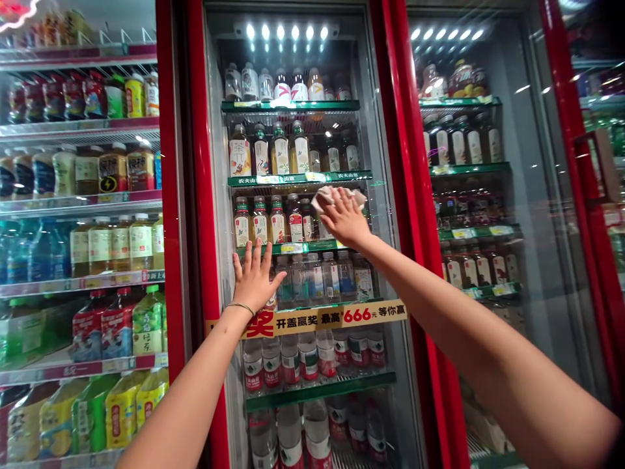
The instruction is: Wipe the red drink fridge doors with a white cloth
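A tall glass door [303, 62] in a red frame stands before me, with drink bottles behind it. My left hand [254, 279] lies open and flat against the glass, fingers spread, just above a gold promotional strip [317, 318]. A thin band [241, 305] circles the left wrist. Higher up and to the right, my right hand [346, 216] presses a pale crumpled cloth [319, 200] to the glass. The cloth shows around the fingertips; the part beneath the palm is hidden.
Shelves of bottled drinks [117, 244] fill the left side. Red door posts [413, 195] divide the coolers. To the right is another glass door with bottles [461, 144] inside and a handle [598, 166] at its far edge.
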Action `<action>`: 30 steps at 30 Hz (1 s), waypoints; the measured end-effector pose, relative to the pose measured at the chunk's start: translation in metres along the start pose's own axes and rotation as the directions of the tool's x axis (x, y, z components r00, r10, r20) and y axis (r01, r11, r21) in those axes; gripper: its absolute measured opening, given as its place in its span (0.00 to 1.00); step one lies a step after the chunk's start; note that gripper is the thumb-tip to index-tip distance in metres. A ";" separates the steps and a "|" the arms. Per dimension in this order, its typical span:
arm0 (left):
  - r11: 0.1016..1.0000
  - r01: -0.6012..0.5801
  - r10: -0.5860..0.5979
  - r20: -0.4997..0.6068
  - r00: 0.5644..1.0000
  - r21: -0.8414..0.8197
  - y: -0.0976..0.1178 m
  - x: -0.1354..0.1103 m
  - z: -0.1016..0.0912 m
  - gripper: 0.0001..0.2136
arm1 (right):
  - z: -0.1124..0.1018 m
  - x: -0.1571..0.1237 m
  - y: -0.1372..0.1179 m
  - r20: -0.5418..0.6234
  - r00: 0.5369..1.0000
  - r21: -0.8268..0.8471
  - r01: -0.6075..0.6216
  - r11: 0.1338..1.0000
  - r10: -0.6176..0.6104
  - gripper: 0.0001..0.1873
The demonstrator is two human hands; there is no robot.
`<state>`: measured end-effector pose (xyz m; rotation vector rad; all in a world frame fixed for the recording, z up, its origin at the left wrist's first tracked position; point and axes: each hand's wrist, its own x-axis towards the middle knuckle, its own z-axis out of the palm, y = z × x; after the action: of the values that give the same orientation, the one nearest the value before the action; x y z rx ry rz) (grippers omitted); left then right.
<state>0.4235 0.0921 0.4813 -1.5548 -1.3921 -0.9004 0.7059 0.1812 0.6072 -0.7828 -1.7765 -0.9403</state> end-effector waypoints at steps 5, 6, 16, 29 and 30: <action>1.000 0.014 -0.014 0.015 1.000 0.005 0.003 0.000 0.000 0.40 | -0.013 -0.056 0.079 -0.042 0.969 -0.026 -0.244 0.969 0.243 0.37; 1.000 0.013 -0.013 0.009 1.000 0.007 0.004 0.000 0.001 0.40 | -0.012 -0.062 0.083 -0.065 0.956 -0.023 -0.287 0.958 0.285 0.37; 1.000 -0.002 0.002 -0.005 1.000 0.016 0.002 -0.001 0.003 0.40 | 0.030 -0.020 -0.082 -0.020 1.000 -0.002 -0.003 1.000 0.003 0.30; 1.000 -0.004 0.004 0.002 1.000 0.013 0.003 -0.001 0.001 0.40 | -0.010 -0.092 0.059 0.015 0.979 -0.057 -0.200 0.978 0.201 0.36; 1.000 -0.004 0.004 -0.003 1.000 0.011 0.003 -0.001 0.002 0.40 | -0.010 -0.097 0.064 -0.008 0.970 -0.049 -0.243 0.969 0.242 0.36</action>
<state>0.4265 0.0934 0.4787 -1.5474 -1.3895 -0.8910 0.7970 0.1945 0.5360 -1.0054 -1.6165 -0.8234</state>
